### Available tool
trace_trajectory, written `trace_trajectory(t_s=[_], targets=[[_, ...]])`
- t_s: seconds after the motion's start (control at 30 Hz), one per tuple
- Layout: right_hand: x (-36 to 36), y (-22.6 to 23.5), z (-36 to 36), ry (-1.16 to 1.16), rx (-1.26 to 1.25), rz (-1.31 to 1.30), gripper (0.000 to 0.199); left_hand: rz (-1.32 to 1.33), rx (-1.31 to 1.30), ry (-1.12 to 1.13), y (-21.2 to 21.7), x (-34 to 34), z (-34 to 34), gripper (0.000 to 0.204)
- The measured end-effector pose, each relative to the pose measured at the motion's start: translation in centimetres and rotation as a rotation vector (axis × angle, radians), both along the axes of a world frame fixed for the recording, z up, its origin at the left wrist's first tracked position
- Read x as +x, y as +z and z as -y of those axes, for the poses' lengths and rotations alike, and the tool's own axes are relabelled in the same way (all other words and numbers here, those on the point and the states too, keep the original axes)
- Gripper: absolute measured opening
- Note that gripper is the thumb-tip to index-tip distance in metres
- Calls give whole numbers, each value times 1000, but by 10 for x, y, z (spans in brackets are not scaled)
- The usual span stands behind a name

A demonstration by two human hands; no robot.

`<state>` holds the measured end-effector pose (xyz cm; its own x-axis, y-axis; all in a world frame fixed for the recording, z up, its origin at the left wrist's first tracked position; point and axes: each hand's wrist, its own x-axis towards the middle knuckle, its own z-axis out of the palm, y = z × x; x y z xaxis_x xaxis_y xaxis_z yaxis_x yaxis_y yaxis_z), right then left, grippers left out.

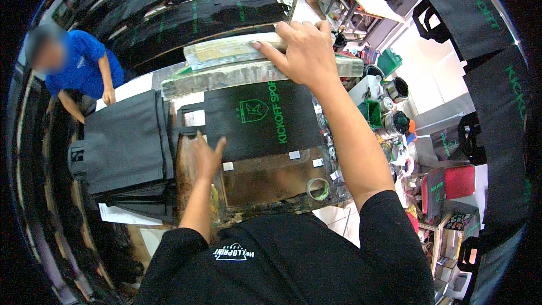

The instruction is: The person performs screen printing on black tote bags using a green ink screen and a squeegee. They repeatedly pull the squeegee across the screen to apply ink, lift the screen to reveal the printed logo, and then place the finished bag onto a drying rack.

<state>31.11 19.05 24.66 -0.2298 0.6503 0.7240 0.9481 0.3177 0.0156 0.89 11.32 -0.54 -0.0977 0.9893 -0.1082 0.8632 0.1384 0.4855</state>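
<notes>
A long, paint-smeared bar (223, 52) sits pinched in the right hand (307, 53), thumb on its near face. Below that grip lies a flat, matte black bag (251, 133) printed green; the left hand (206, 157), fingers spread, is near its cut-out handle (189, 117).

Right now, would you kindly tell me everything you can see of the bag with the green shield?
The bag is flat, black and matte, apparently of fabric, printed with a green shield and a line of green lettering. A handle with a pale area showing through its opening is at its left side. It lies on the brown board, its far edge hidden behind the stained frame. The open left hand is beside its near left corner; whether they touch is unclear.
</notes>
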Motion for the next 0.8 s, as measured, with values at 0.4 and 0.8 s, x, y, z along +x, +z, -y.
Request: trace_trajectory(t_s=[0.4, 0.8], targets=[[4, 16, -29, 4, -39, -30, 64, 28, -54, 54, -74, -7, 16, 51], [1, 21, -22, -43, -124, -41, 65, 554, 194, 79, 109, -156, -59, 34]])
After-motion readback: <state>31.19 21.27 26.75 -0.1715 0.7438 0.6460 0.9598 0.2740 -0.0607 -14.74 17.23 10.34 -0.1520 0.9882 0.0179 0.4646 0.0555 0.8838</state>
